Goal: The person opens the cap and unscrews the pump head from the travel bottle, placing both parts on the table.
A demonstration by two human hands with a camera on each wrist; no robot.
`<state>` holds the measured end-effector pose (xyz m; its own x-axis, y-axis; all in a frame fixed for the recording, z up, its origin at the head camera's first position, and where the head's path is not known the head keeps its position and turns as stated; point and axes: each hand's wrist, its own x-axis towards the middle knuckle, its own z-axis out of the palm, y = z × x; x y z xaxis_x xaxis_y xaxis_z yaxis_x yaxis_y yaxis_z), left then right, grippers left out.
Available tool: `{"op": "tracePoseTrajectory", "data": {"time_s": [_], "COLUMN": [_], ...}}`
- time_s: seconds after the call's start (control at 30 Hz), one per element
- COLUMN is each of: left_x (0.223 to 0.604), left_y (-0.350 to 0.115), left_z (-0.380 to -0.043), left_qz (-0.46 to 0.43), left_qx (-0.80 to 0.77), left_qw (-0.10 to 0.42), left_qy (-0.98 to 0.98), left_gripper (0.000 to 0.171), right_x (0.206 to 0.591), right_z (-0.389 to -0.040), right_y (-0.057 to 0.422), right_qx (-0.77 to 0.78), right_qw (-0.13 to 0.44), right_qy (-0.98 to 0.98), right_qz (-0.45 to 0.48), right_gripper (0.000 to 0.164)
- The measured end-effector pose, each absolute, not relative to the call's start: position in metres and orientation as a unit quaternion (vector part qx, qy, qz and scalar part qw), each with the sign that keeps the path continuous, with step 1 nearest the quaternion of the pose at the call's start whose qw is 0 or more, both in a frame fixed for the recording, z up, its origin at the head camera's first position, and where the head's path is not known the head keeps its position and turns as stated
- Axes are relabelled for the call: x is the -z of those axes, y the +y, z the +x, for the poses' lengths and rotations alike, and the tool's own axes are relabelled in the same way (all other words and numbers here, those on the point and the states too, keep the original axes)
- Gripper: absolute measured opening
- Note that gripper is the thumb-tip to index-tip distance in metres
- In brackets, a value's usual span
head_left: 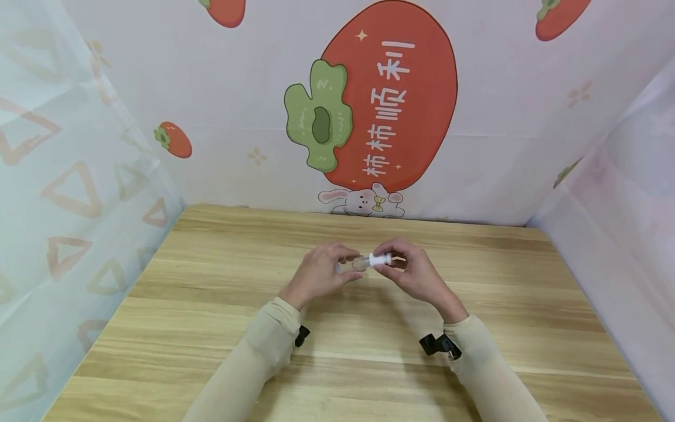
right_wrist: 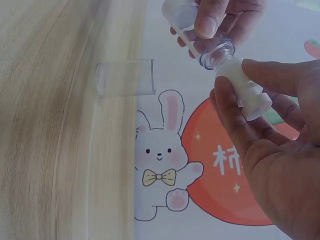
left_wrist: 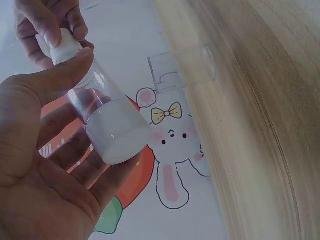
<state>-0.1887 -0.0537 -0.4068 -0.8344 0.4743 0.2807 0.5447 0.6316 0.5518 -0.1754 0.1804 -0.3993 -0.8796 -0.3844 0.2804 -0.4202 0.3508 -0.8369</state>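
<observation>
My left hand [head_left: 321, 271] holds a small clear bottle [left_wrist: 117, 132] with a white base, its thumb and fingers around the body. The bottle lies tilted between the two hands. My right hand [head_left: 416, 272] pinches a white pump top [right_wrist: 237, 82] between thumb and fingers. In the right wrist view the pump top lines up with the bottle's clear neck [right_wrist: 217, 55], right at its rim. Beyond the hands, a clear cylindrical cap [left_wrist: 182, 68] stands upright on the table in both wrist views.
A wood-grain table [head_left: 211, 328] lies under the hands. Behind it rises a white backdrop [head_left: 221, 105] printed with a large red persimmon and a rabbit. Pale patterned sheets border the left and right sides. Black wrist mounts [head_left: 440, 346] sit at the sleeves.
</observation>
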Motion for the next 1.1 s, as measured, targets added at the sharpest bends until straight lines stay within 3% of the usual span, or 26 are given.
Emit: {"op": "tracePoseTrajectory", "data": {"time_s": [0.57, 1.1], "left_x": [0.413, 0.428], "left_y": [-0.07, -0.087], "left_z": [-0.197, -0.208], "left_qz": [-0.207, -0.156], "left_qx": [0.356, 0.435], "left_qw": [0.069, 0.04], "left_qy": [-0.909, -0.886], "left_gripper": [0.035, 0.034], "right_x": [0.405, 0.411], "right_z": [-0.175, -0.175], "right_y": [0.193, 0.201], "right_qx": [-0.515, -0.529], "right_qw": [0.031, 0.027], "right_qy": [-0.826, -0.822], "right_qz": [0.226, 0.209], "right_gripper": [0.021, 0.021]}}
